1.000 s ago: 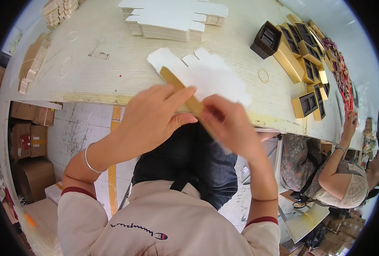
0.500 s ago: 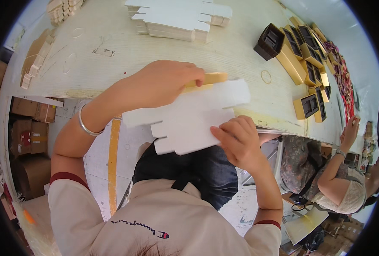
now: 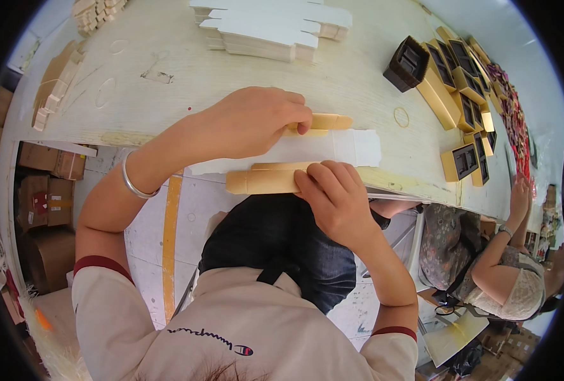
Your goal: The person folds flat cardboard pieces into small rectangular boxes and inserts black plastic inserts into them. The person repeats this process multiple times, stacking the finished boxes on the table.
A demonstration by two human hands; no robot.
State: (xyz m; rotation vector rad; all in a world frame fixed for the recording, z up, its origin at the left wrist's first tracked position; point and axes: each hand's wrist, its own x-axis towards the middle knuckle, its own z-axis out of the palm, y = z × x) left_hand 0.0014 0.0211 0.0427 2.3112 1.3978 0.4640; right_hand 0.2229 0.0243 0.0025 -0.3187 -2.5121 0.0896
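The box blank (image 3: 352, 147), a flat die-cut sheet of card that is white on one face and tan-gold on its folded flaps, is held at the near edge of the bench (image 3: 136, 70), partly over the gap above the person's lap. The left hand (image 3: 250, 124) lies across its far side, fingers closed down on the upper gold flap (image 3: 326, 120), while the right hand (image 3: 336, 200) clamps the nearer gold flap (image 3: 263, 181) between thumb and fingers. The card looks light and fairly stiff, yet thin enough to crease or dent under a hard pinch; its smooth face could slip, so it probably handles best when gripped along the scored folds and flaps rather than in the middle of a panel. A bangle (image 3: 131, 181) sits on the left wrist. Farther back on the bench rests a stack of white blanks (image 3: 269, 28), and to the right stands a row of finished gold boxes with dark inserts (image 3: 453, 82), with a rubber band (image 3: 401, 117) lying near them. Small stacked pieces (image 3: 44, 111) line the left edge. Brown cartons (image 3: 37, 190) stand on the floor below, and another person (image 3: 498, 273) works at the right, one hand raised to the bench.
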